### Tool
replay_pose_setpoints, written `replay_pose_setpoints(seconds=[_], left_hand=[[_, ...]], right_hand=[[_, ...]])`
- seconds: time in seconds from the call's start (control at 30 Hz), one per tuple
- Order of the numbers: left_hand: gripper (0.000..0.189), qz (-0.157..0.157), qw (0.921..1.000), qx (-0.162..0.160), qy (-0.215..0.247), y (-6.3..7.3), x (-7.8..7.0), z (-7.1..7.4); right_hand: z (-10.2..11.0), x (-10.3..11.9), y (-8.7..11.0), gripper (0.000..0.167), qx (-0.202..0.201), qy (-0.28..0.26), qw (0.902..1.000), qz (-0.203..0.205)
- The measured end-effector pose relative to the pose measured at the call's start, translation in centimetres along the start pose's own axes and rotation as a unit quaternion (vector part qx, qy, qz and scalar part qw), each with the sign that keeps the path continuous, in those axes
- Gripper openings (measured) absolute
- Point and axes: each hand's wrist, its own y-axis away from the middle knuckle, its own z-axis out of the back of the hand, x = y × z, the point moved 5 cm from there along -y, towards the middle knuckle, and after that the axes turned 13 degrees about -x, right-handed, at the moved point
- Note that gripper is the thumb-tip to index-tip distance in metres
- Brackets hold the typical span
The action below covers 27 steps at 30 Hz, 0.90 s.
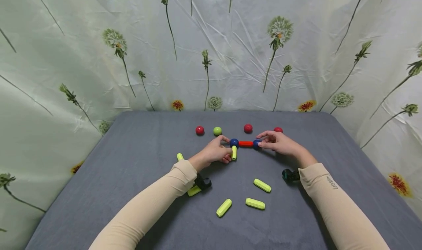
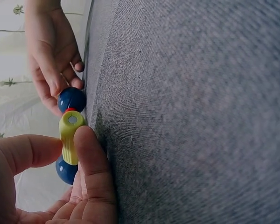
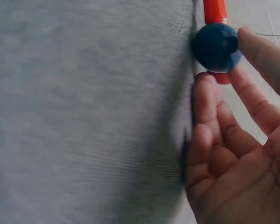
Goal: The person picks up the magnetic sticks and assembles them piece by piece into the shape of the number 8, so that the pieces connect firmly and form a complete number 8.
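Running this from afar: the left hand (image 1: 215,150) is pinching a yellow-green stick (image 1: 234,154) between thumb and finger. The stick's far end is seemingly meeting the left blue ball (image 1: 234,143), though I can't tell if it's seated. Right of that grip, the right hand (image 1: 282,144) is grasping the right blue ball (image 1: 256,144), with the red rod (image 1: 245,143) linking both balls. I'm guessing we're joining stick to ball here, so the next move's probably calling for a steady right grip and a square push from the left. Spare sticks (image 1: 262,185) are lying nearer me than both grips.
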Motion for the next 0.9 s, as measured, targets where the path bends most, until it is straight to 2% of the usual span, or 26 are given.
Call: replay_pose_setpoints(seconds=[0.13,0.33,0.53,0.73,0.9], left_hand=[[0.041,0.004,0.9999,0.001,0.013,-0.1,0.2,0.1],[0.042,0.007,0.9994,0.005,0.035,0.0,0.5,0.1],[0.045,0.015,0.9982,0.009,0.057,0.5,0.8,0.1],[0.045,0.024,0.997,0.015,0.073,1.1,0.9,0.0],[0.043,0.025,0.9957,0.023,0.086,1.5,0.9,-0.1]], right_hand=[[0.5,0.7,-0.4,0.043,-0.015,0.03,0.9993,0.015],[0.9,2.3,-1.5,0.041,-0.033,0.042,0.9979,0.036],[0.3,4.3,-2.9,0.04,-0.02,0.037,0.9976,0.055],[-0.9,6.2,-4.4,0.035,-0.008,0.033,0.9958,0.086],[-2.0,7.6,-5.5,0.032,0.009,0.029,0.9951,0.095]])
